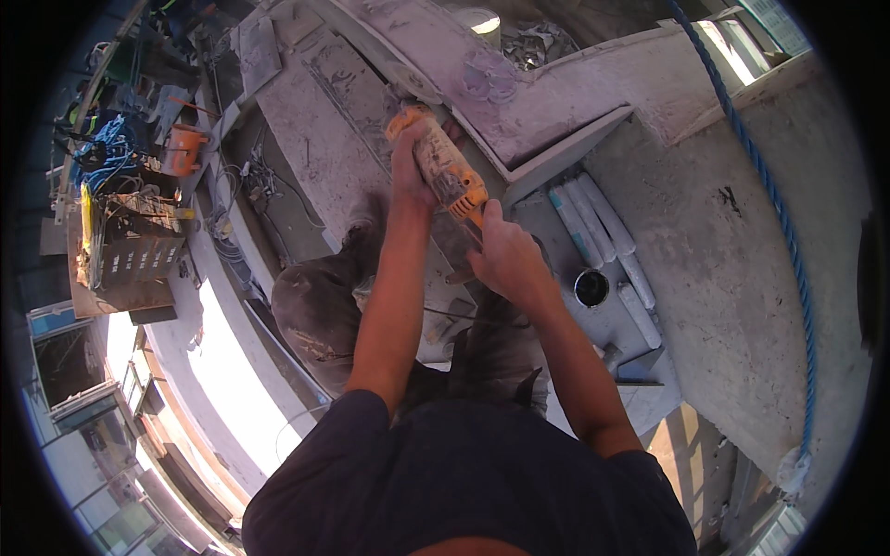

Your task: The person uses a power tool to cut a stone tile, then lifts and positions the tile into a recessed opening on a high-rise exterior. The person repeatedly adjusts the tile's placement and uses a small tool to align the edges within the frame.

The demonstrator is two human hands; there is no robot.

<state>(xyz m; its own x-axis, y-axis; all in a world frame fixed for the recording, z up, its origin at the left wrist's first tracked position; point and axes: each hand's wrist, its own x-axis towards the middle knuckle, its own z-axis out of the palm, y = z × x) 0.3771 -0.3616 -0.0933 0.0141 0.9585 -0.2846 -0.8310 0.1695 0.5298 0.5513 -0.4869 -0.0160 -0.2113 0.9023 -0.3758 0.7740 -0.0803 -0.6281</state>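
We had our left grip (408, 171) wrapped around the body of a dusty yellow angle grinder (447, 169) and our right grip (508, 248) closed on its rear end. The grinder slanted away from us in front of our knees, its head near the edge of a pale, dusty moulding (575, 83); we could not tell whether they touched. To our right, white cylindrical tubes (591, 220) lay near a dark-mouthed round can (591, 288), and a blue rope (783, 213) ran beyond them.
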